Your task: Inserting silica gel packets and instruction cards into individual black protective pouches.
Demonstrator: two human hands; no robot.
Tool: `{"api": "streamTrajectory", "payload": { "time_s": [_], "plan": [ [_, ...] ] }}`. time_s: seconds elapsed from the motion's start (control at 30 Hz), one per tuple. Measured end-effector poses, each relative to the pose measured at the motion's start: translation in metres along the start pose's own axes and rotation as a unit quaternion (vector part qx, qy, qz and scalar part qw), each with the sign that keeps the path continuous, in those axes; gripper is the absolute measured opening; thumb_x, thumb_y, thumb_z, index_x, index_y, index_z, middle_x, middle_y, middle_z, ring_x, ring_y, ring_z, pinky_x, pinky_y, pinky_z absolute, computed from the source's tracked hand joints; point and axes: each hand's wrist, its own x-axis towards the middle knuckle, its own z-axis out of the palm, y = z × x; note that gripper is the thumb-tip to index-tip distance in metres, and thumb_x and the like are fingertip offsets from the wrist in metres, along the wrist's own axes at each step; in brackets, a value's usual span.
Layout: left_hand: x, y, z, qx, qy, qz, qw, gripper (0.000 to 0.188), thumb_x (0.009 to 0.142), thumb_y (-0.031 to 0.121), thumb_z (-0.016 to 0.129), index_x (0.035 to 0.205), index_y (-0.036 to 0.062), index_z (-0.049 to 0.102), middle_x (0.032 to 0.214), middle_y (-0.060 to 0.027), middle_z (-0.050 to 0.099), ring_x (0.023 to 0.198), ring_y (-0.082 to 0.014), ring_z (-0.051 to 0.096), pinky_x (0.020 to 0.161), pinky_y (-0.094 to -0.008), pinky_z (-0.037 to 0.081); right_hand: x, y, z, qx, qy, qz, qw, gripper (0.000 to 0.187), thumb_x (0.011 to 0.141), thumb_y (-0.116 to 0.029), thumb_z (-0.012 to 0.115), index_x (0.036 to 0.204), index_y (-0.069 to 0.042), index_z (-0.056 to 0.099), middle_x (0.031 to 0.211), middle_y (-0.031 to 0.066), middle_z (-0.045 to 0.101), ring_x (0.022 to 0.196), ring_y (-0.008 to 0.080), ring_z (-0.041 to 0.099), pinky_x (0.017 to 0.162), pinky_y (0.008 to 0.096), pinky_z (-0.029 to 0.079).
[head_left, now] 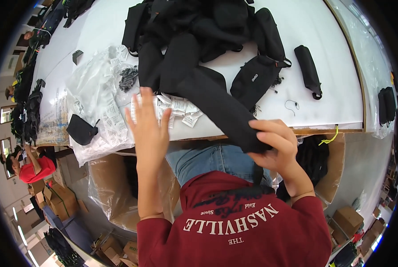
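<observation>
My right hand (pixel 277 142) grips the near end of a long, flat black fabric pouch (pixel 221 107), which slants across the table's front edge toward the pile. Fingers spread and nothing in them, my left hand (pixel 149 129) is raised beside the small white printed labels (pixel 181 106). Behind both hands lies a heap of black fabric pouches (pixel 225 18). To the right of it rest a black pouch with a small white mark (pixel 254 80) and a narrow rolled-looking black pouch (pixel 306 69).
A clear plastic bag (pixel 90 84) holding labels and a bunch of small black pieces (pixel 128 78) lie at left, near a small black pouch (pixel 82 130). A thin dark loop (pixel 292 105) lies at right. Plastic-lined cartons (pixel 112 187) stand below the table edge. Another person (pixel 34 171) is at far left.
</observation>
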Motion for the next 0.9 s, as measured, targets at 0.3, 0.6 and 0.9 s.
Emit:
{"api": "streamTrajectory", "payload": {
  "time_s": [0.3, 0.6, 0.9],
  "plan": [
    [-0.022, 0.026, -0.024, -0.060, -0.020, 0.028, 0.998, 0.075, 0.088, 0.046, 0.054, 0.142, -0.0006, 0.033, 0.143, -0.0151, 0.042, 0.136, -0.0327, 0.033, 0.113, -0.0535, 0.009, 0.008, 0.004, 0.014, 0.025, -0.005, 0.009, 1.000, 0.061, 0.056, 0.001, 0.080, 0.108, -0.004, 0.048, 0.102, 0.0171, 0.065, 0.068, 0.0283, 0.064, 0.055, 0.0315, 0.051],
    [-0.030, 0.029, -0.020, -0.123, -0.028, 0.155, 0.980, 0.063, 0.090, 0.052, 0.051, 0.140, 0.0168, 0.043, 0.148, -0.0054, 0.037, 0.139, -0.0242, 0.030, 0.113, -0.0518, 0.006, 0.009, -0.002, 0.007, 0.034, 0.020, -0.040, 0.998, 0.057, 0.060, -0.007, 0.083, 0.105, -0.005, 0.049, 0.102, 0.0162, 0.065, 0.069, 0.0272, 0.064, 0.054, 0.0310, 0.051],
    [-0.015, 0.023, -0.019, -0.183, 0.162, 0.238, 0.940, 0.063, 0.095, 0.055, 0.037, 0.144, 0.0154, 0.036, 0.144, -0.0096, 0.042, 0.135, -0.0344, 0.034, 0.111, -0.0483, 0.016, 0.003, -0.009, -0.009, 0.035, -0.016, -0.070, 0.997, 0.055, 0.058, -0.010, 0.083, 0.102, -0.009, 0.050, 0.106, 0.0141, 0.064, 0.071, 0.0262, 0.063, 0.055, 0.0315, 0.051]
  ]
}}
